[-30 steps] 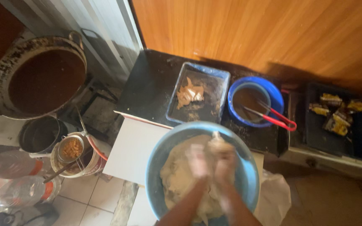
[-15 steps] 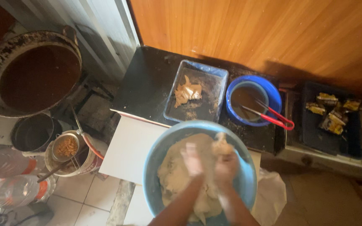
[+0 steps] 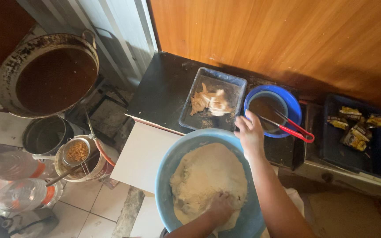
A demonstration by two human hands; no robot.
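Observation:
A light blue basin (image 3: 168, 167) in front of me holds a big mound of pale dough (image 3: 208, 176). My left hand (image 3: 219, 207) is dug into the near edge of the dough with its fingers curled in. My right hand (image 3: 250, 134) is stretched over the basin's far rim with its fingers loose and nothing in them. It is close to a dark tray (image 3: 190, 112) with a few dough pieces (image 3: 210, 102) and to a blue bowl (image 3: 294, 105) of brown liquid. Red-handled tongs (image 3: 298, 131) lie across that bowl.
The tray and bowl stand on a black table (image 3: 159, 92) against a wooden wall. A dark bin (image 3: 331, 150) of small packets is at the right. On the floor at the left are a large wok (image 3: 5, 83) of brown liquid, a bucket (image 3: 45, 134), a strainer (image 3: 76, 151) and plastic bottles (image 3: 18, 194).
Both hands were together on the dough. Now my right hand has lifted off and reached forward past the basin's far rim, while my left hand has stayed in the dough.

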